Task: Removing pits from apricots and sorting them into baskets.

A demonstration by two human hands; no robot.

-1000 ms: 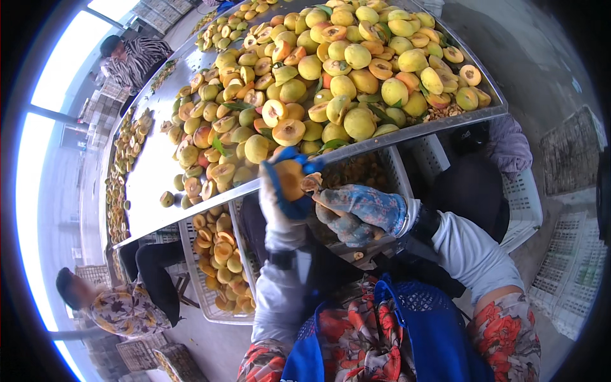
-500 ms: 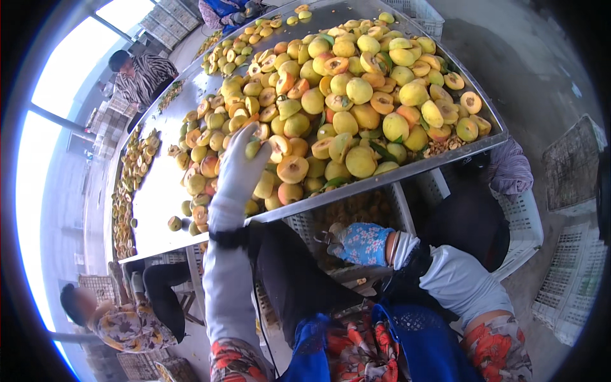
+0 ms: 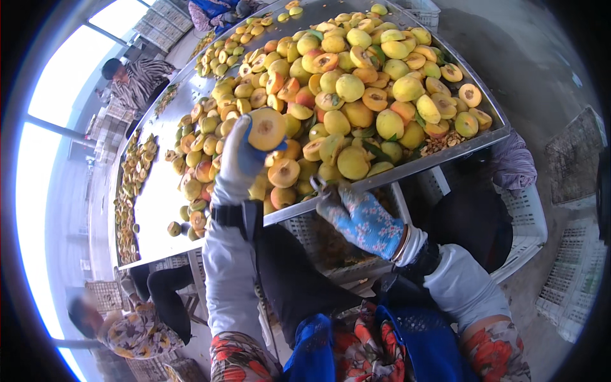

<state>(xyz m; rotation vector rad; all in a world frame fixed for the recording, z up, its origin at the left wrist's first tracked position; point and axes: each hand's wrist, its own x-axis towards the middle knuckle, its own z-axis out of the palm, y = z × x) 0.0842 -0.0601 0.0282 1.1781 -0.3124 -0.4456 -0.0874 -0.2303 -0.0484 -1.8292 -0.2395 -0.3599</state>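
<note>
I have the left hand (image 3: 242, 156), in a white-and-blue glove, above the near part of the metal table (image 3: 149, 219), its fingers curled around a yellow fruit half (image 3: 266, 129) with the cut face toward my camera. The right hand (image 3: 364, 223), gloved with a blue floral pattern, is at the table's near edge; its fingers are bent in around a small metal tool (image 3: 319, 185), whose tip pokes up beside the rim. I can't tell whether those fingertips touch the table. A heap of whole and halved fruit (image 3: 350, 88) covers much of the tabletop, with brown pit scraps (image 3: 443, 144) at its near right corner. I see a white crate (image 3: 527, 213) beyond that corner, and a person in stripes (image 3: 137, 83) by the table's far left side.
</note>
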